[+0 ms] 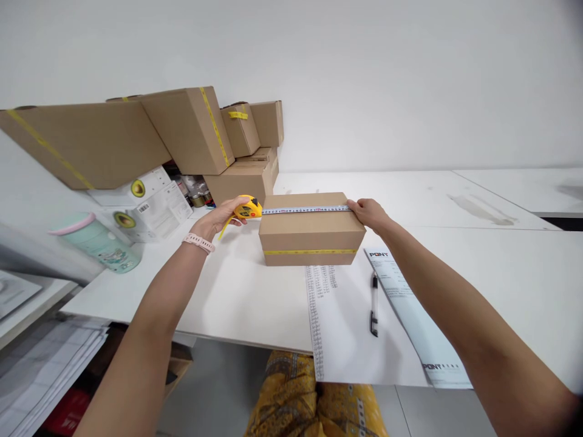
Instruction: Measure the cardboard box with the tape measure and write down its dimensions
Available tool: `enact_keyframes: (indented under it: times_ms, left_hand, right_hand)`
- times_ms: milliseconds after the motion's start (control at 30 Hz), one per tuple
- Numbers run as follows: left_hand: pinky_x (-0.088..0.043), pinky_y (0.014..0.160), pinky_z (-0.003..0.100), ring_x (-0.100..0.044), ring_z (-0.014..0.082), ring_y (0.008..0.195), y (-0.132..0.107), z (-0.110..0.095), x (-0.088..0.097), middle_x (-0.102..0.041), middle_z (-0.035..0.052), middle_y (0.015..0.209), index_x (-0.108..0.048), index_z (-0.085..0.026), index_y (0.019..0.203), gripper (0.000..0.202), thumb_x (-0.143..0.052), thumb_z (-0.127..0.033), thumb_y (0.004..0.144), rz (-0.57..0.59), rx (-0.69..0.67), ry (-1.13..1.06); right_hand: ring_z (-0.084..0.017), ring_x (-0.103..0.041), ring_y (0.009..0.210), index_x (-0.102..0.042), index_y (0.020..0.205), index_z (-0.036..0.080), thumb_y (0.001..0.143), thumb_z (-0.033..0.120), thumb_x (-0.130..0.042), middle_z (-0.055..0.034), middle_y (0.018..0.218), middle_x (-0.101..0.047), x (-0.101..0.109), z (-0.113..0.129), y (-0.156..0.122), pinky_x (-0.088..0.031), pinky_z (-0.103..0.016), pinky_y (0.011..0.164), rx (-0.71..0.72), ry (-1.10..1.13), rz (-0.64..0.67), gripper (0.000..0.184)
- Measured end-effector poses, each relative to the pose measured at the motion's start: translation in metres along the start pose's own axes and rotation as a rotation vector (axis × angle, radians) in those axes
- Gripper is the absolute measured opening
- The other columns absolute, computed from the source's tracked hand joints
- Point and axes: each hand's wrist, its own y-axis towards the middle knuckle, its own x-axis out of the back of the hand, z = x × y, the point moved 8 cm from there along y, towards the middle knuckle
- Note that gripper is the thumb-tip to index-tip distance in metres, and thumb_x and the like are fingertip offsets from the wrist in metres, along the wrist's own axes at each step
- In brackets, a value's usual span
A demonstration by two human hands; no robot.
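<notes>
head view: the left hand (pixel 224 213) grasps a yellow tape measure (pixel 246 207) by the carton's (pixel 310 226) left edge; the right hand (pixel 370 213) pinches the tape blade (pixel 303 210) at the right edge. carton rests on the white table (pixel 237 291), beyond the written sheet (pixel 348 328). step in hand appears to be measuring; next move calls for a taut, level blade.

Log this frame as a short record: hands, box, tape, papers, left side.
Left hand: holds yellow tape measure
Right hand: at right edge of box, by the blade's end
Blade: stretched across box top
Box: brown cardboard, yellow strip along near side
Papers: written sheet under pen; PONY sheet beside pen
Left side: stacked cartons, mint tumbler
</notes>
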Motion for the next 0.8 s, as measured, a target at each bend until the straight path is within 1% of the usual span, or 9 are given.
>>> enact_keyframes:
  times_ms: [133, 233, 300, 367, 400, 467, 600, 700, 800]
  left_hand:
    - [-0.052, 0.057, 0.025, -0.065, 0.0162, 0.068, -0.014, -0.019, 0.005, -0.076, 0.0092, 0.099, -0.077, -0.018, 0.094, 0.047, -0.078, -0.058, 0.069, -0.008, -0.080, 0.056]
    - [-0.053, 0.057, 0.023, -0.066, 0.0158, 0.071, -0.049, -0.029, -0.014, -0.075, 0.0088, 0.099, -0.076, -0.017, 0.102, 0.042, -0.076, -0.052, 0.078, 0.182, -0.138, 0.157]
    - [-0.052, 0.051, 0.022, -0.067, 0.0149, 0.066, -0.087, -0.017, -0.047, -0.072, 0.0081, 0.099, -0.071, -0.016, 0.114, 0.045, -0.074, -0.048, 0.081, 0.413, -0.088, 0.134]
    - [-0.050, 0.044, 0.021, -0.071, 0.0179, 0.066, -0.129, 0.006, -0.090, -0.068, 0.0096, 0.107, -0.061, -0.019, 0.125, 0.054, -0.075, -0.047, 0.081, 0.612, 0.037, -0.047]
    - [-0.054, 0.047, 0.023, -0.074, 0.0196, 0.070, -0.148, 0.017, -0.112, -0.066, 0.0097, 0.113, -0.054, -0.023, 0.130, 0.058, -0.076, -0.045, 0.081, 0.660, 0.101, -0.181]
    - [-0.053, 0.044, 0.024, -0.075, 0.0228, 0.067, -0.178, 0.031, -0.158, -0.065, 0.0082, 0.110, -0.050, -0.024, 0.122, 0.057, -0.077, -0.049, 0.078, 0.732, 0.147, -0.466]
    - [-0.050, 0.040, 0.021, -0.072, 0.0195, 0.058, -0.179, 0.033, -0.205, -0.065, 0.0061, 0.098, -0.054, -0.019, 0.107, 0.049, -0.071, -0.055, 0.078, 0.450, 0.119, -0.787]
    - [-0.049, 0.040, 0.022, -0.071, 0.0193, 0.056, -0.162, 0.017, -0.215, -0.065, 0.0063, 0.095, -0.059, -0.014, 0.100, 0.051, -0.071, -0.057, 0.076, 0.302, 0.139, -0.796]
    - [-0.050, 0.041, 0.024, -0.071, 0.0201, 0.056, -0.148, 0.002, -0.216, -0.066, 0.0058, 0.093, -0.060, -0.014, 0.101, 0.052, -0.074, -0.056, 0.073, 0.265, 0.191, -0.798]
  right_hand:
    - [-0.022, -0.057, 0.077, -0.055, 0.074, 0.021, 0.098, 0.042, -0.049, -0.0124, 0.088, -0.068, 0.007, 0.007, 0.000, -0.040, -0.033, 0.069, 0.023, -0.059, -0.024, 0.033]
    - [-0.022, -0.055, 0.076, -0.052, 0.073, 0.023, 0.100, 0.043, -0.044, -0.0101, 0.082, -0.066, 0.021, 0.017, -0.002, -0.041, -0.034, 0.072, 0.103, 0.026, -0.067, 0.034]
    - [-0.021, -0.054, 0.075, -0.051, 0.074, 0.023, 0.102, 0.046, -0.040, -0.0077, 0.082, -0.064, 0.031, 0.031, -0.004, -0.041, -0.034, 0.072, 0.202, 0.138, -0.106, 0.037]
    - [-0.019, -0.052, 0.074, -0.049, 0.075, 0.024, 0.102, 0.048, -0.039, -0.0051, 0.083, -0.063, 0.032, 0.048, -0.007, -0.040, -0.034, 0.073, 0.303, 0.208, -0.103, 0.038]
    - [-0.019, -0.051, 0.074, -0.049, 0.074, 0.024, 0.102, 0.049, -0.040, -0.0041, 0.082, -0.062, 0.028, 0.057, -0.007, -0.040, -0.033, 0.072, 0.342, 0.217, -0.081, 0.039]
    - [-0.018, -0.050, 0.073, -0.048, 0.072, 0.023, 0.101, 0.049, -0.043, -0.0030, 0.080, -0.060, 0.013, 0.075, -0.003, -0.039, -0.033, 0.072, 0.395, 0.207, -0.012, 0.039]
    - [-0.021, -0.057, 0.080, -0.052, 0.075, 0.023, 0.099, 0.053, -0.045, -0.0064, 0.089, -0.068, -0.017, 0.093, 0.020, -0.044, -0.035, 0.081, 0.403, 0.220, 0.024, 0.040]
    - [-0.027, -0.063, 0.101, -0.062, 0.092, 0.021, 0.102, 0.056, -0.033, -0.0130, 0.112, -0.072, -0.026, 0.087, 0.039, -0.045, -0.041, 0.096, 0.319, 0.281, -0.053, 0.046]
    - [-0.030, -0.062, 0.116, -0.066, 0.113, 0.021, 0.103, 0.054, -0.023, -0.0138, 0.127, -0.071, -0.030, 0.083, 0.041, -0.042, -0.048, 0.105, 0.316, 0.266, -0.032, 0.055]
